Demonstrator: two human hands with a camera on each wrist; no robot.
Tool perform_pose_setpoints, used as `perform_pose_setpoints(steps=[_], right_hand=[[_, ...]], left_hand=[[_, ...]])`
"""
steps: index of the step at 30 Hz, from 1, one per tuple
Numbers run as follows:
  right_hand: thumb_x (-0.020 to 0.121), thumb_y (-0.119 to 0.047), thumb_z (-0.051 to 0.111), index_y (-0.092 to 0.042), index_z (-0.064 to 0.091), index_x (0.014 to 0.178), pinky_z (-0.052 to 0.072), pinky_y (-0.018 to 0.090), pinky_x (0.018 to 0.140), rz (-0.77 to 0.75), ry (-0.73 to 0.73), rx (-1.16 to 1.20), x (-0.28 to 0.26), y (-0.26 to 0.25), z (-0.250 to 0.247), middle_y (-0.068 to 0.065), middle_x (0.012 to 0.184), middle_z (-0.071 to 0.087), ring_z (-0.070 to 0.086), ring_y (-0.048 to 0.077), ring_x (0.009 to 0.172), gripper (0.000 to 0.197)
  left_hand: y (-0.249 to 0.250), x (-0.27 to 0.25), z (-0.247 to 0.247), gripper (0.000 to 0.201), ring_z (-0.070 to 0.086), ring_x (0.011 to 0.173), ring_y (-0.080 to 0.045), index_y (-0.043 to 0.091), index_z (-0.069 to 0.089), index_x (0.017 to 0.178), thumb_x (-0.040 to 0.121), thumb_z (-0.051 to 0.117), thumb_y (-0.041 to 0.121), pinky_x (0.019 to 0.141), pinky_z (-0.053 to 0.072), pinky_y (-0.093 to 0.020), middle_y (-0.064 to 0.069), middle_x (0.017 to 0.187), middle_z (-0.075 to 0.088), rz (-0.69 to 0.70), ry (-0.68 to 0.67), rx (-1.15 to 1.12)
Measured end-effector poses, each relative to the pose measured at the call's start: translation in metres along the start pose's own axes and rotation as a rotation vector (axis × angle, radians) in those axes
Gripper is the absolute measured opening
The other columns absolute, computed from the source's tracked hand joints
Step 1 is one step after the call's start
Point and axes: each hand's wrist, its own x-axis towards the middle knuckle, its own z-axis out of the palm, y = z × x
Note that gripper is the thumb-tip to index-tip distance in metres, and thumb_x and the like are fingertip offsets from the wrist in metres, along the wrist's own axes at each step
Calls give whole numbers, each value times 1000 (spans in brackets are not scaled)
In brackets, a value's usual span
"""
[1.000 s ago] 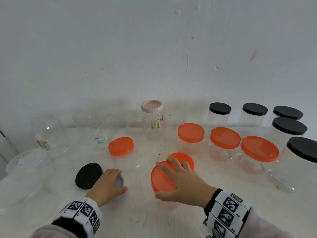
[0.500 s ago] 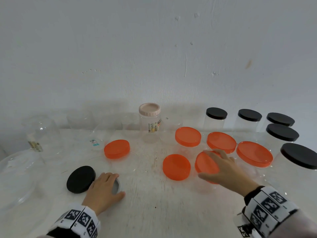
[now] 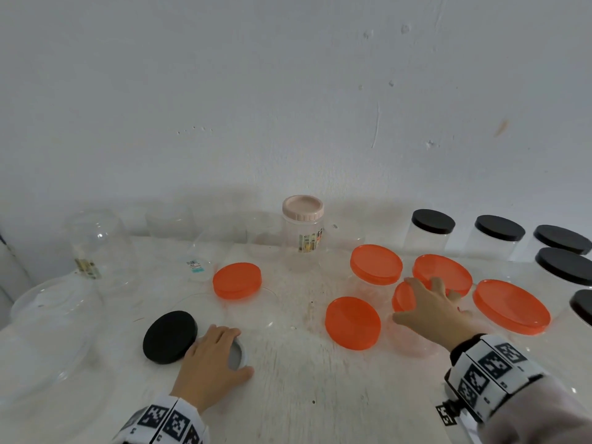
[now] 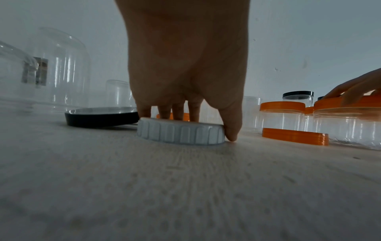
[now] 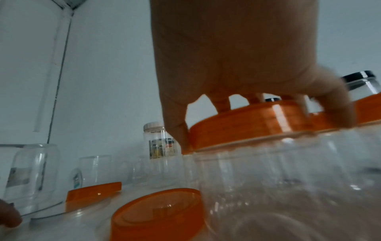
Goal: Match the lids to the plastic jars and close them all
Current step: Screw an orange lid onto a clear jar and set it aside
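Note:
My left hand (image 3: 213,355) rests low on the white table (image 3: 314,395), its fingers and thumb curled round a white ribbed lid (image 4: 181,133) that lies flat there. A loose black lid (image 3: 169,336) lies just left of it. My right hand (image 3: 429,302) grips an orange lid (image 5: 247,124) from above; the lid sits on a clear plastic jar (image 5: 288,179). To the left of that jar a loose orange lid (image 3: 352,322) lies on the table. Another orange lid (image 3: 237,280) sits on a low clear jar further left.
Three orange-lidded jars (image 3: 376,264) cluster behind and right of my right hand. Several black-lidded jars (image 3: 432,221) line the far right. A pink-lidded jar (image 3: 302,208) stands at the back centre. Lidless clear jars (image 3: 96,245) crowd the left.
My right hand has moved right with the orange-lidded jar, into the cluster of closed jars, leaving a loose orange lid at the centre. The left hand stays on the white lid.

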Motion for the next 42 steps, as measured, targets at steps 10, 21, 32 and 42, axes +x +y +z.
perform_pose_setpoints(steps=[10, 21, 32, 42], right_hand=[[88, -38, 62, -21, 40, 143, 27, 46, 111, -338, 154, 174, 30, -93, -9, 11, 148, 29, 21, 32, 139, 62], [82, -60, 65, -10, 31, 142, 36, 45, 101, -136, 104, 30, 119, -149, -26, 21, 139, 36, 34, 38, 129, 86], [75, -54, 76, -6, 22, 145, 38, 50, 101, -71, 90, 121, 131, -148, -33, 24, 139, 34, 37, 42, 128, 101], [66, -53, 82, -11, 17, 147, 35, 49, 97, -154, 268, 411, 97, -125, -76, 17, 138, 22, 28, 39, 127, 112]], left_hand=[[-2, 0, 6, 70, 2, 148, -13, 33, 18, 146, 88, 47, 60, 118, 11, -34, 13, 155, 15, 3, 31, 64], [-5, 5, 11, 75, -6, 147, -11, 35, 17, 145, 84, 50, 62, 119, 5, -34, 14, 155, 9, -14, -5, 27], [-2, 5, 3, 77, -6, 148, -12, 33, 14, 146, 85, 51, 62, 119, 5, -33, 11, 158, 2, -31, -62, -1], [30, 53, -22, 83, 30, 136, -24, 16, 13, 148, 88, 53, 58, 109, 32, -34, -6, 150, 25, -146, -100, 1]])
